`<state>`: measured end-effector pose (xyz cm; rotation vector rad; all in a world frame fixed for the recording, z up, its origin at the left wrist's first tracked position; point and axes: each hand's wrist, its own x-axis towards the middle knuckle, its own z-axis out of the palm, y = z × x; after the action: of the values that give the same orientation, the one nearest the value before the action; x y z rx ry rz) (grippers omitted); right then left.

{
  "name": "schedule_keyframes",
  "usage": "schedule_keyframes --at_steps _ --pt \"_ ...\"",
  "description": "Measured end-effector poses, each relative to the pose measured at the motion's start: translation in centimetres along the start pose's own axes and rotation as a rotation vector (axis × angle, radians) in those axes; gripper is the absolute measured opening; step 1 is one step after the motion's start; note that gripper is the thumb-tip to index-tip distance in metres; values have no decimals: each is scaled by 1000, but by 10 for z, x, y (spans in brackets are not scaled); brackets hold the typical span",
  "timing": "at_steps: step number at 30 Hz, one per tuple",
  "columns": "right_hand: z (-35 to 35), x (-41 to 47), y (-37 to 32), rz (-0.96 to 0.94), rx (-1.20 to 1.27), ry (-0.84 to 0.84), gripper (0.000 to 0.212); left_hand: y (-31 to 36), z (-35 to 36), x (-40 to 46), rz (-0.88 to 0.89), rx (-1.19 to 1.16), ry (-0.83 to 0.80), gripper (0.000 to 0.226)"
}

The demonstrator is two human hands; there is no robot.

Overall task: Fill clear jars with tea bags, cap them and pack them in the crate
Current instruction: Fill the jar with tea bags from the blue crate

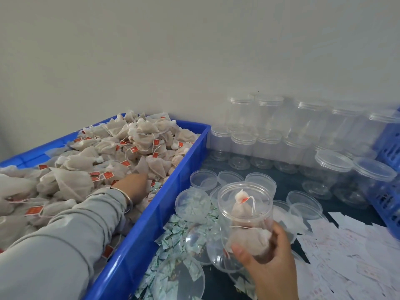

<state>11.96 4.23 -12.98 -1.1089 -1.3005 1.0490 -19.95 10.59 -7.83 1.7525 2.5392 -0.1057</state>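
- The clear jar [244,215] is sitting open-topped in the right hand [268,269], low and right of centre in the head view, tilted slightly and holding a couple of tea bags [249,237] with red tags.
- The right hand's fingers [281,237] are curling round the jar's lower part, thumb at the front (the grip looks firm).
- The left hand [136,185], in a grey sleeve [65,239] with a thin bracelet [127,198] at the wrist, is reaching into the blue bin [151,224] on the left; its fingertips are buried among the heaped tea bags [91,163], so I cannot tell whether they are gripping one.
- Loose clear lids [229,177] are lying on the dark counter [337,206] just beyond the held jar.
- Rows of empty jars [268,135] are standing against the wall behind, two of them capped [333,161] at the right.
- Small green-printed sachets [173,230] are lying beside the bin, and white paper slips [346,256] are spreading out at the right.
- A blue crate [389,169] is showing at the right edge.
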Motion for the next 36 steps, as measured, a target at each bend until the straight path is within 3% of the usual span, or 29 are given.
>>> schedule_keyframes --at_steps 4,6,11,14,18,26,31,36 --pt "1 0 0 0 -21 -6 100 1 -2 0 -35 -18 -11 28" --pt "0 1 0 3 -2 -14 89 1 -7 -2 -58 -151 33 19" --pt "-1 2 1 -7 10 -9 88 -3 -40 -10 -175 -954 173 12" --pt "0 1 0 -30 -20 -33 83 10 -63 -24 -35 -1370 163 16" --pt "2 -4 -10 -42 -38 -48 92 48 -80 -52 207 -1671 32 10" --pt "3 -2 -2 -54 -88 -30 90 92 -71 -85 566 -1621 -217 32" --pt "3 -2 -4 -74 -73 -57 82 88 -70 -81 544 -1579 -156 30" --pt "0 -4 -14 -108 41 65 86 86 -67 -79 543 -1467 -157 39"
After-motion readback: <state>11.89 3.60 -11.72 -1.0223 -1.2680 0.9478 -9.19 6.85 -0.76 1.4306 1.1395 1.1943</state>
